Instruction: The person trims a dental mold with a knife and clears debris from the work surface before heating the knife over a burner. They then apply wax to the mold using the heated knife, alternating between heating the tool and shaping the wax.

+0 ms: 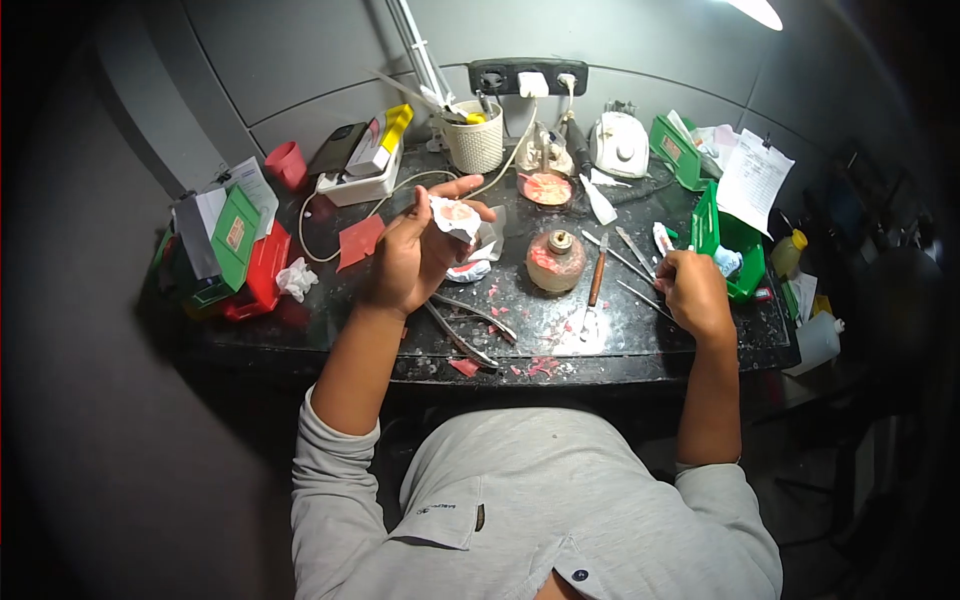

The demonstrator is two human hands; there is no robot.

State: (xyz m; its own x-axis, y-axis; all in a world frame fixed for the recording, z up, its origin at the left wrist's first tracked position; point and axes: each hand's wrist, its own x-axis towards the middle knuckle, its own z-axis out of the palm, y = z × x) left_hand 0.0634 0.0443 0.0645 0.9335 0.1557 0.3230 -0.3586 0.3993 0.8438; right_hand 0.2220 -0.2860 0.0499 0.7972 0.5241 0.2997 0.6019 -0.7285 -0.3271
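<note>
My left hand (408, 255) is raised above the bench, its fingers curled around a white plaster dental cast (457, 218) with pink wax on its upper face. Beneath it lies another white plaster piece (468, 271), partly hidden. My right hand (697, 290) is low over the right side of the bench with its fingers pinched together. What lies between those fingertips is hidden. Thin metal instruments (636, 250) lie just left of it, beside a wax knife with a brown handle (598, 278). A glass spirit burner (556, 262) stands between my hands.
Long metal tweezers (462, 335) and pink wax scraps (540, 367) lie near the front edge. At the back are a wax dish (546, 189), a tool cup (474, 140) and a white device (620, 144). Green boxes (740, 262) stand right, a red box (262, 275) left.
</note>
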